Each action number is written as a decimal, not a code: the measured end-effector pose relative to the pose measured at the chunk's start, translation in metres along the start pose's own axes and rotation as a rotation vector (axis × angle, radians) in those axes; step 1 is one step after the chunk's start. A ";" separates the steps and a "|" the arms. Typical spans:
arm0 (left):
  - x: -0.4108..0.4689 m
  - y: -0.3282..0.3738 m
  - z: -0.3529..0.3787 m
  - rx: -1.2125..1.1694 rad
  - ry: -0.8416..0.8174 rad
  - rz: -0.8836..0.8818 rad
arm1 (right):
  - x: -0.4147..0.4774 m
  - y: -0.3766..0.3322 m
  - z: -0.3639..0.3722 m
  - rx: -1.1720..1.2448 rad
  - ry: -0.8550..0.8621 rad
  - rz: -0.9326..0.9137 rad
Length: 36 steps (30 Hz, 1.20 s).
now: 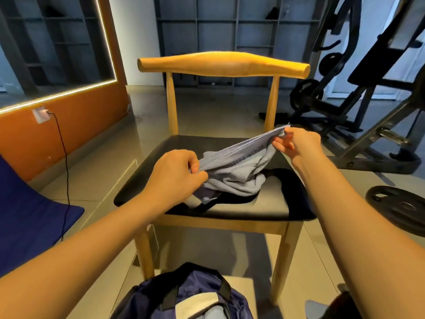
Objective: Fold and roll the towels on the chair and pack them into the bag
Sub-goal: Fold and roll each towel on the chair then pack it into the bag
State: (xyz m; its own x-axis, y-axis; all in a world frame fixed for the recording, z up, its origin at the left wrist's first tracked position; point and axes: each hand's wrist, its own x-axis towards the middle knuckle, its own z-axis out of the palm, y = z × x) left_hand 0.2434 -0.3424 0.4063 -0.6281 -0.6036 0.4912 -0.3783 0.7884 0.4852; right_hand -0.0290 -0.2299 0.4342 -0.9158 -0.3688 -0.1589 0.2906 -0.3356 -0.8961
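- On the chair seat: grey towel, mostly bunched in a heap mid-seat, with one hemmed edge lifted and pulled into a line between both hands.
- Left hand: fingers curled and closed tight, thumb against fingers, pinching the near-left end of that edge. Knuckles up, low over the seat.
- Right hand: thumb and fingertips pinch the far-right corner; the other fingers are loosely spread. It sits higher than the left, so the edge slopes up to the right.
- Stitching and some printed lettering show along the taut edge; the lettering is unreadable.
- The rest of the towel hangs slack from the edge and lies crumpled on the seat.
- Dark cloth: under and beside the grey heap, spreading toward the right side of the seat. Can't tell whether it's another towel.
- Chair: wooden frame, curved top rail, black padded seat, facing the camera.
- Bag: navy with black straps, on the floor just in front of the chair at the bottom edge of view. The top looks open, with something pale showing inside.
- Weight plate: flat on the floor right of the chair.
- Gym machine: behind and to the right.
- Blue mat: at left, with a black cable running down to it from a wall socket on the orange wall.
- Grey shelves: along the back wall.
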 end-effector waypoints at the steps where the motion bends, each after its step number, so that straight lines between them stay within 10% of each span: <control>1: 0.003 -0.004 -0.007 0.000 -0.020 0.019 | 0.000 0.001 0.002 -0.010 -0.015 0.007; 13: 0.017 -0.035 -0.054 -0.265 -0.268 -0.053 | -0.009 0.003 0.005 -0.340 -0.057 -0.294; 24: 0.041 -0.031 -0.136 -0.165 0.076 0.058 | -0.055 -0.065 0.034 -0.398 -0.071 -0.735; 36: 0.069 -0.008 -0.200 -0.378 0.274 -0.017 | -0.123 -0.143 0.086 -0.353 -0.091 -0.697</control>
State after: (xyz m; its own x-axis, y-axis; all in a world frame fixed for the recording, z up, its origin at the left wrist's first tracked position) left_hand 0.3389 -0.4144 0.5809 -0.4019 -0.6654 0.6290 -0.0809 0.7101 0.6995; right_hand 0.0656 -0.2110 0.6178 -0.8237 -0.2493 0.5094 -0.4619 -0.2262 -0.8576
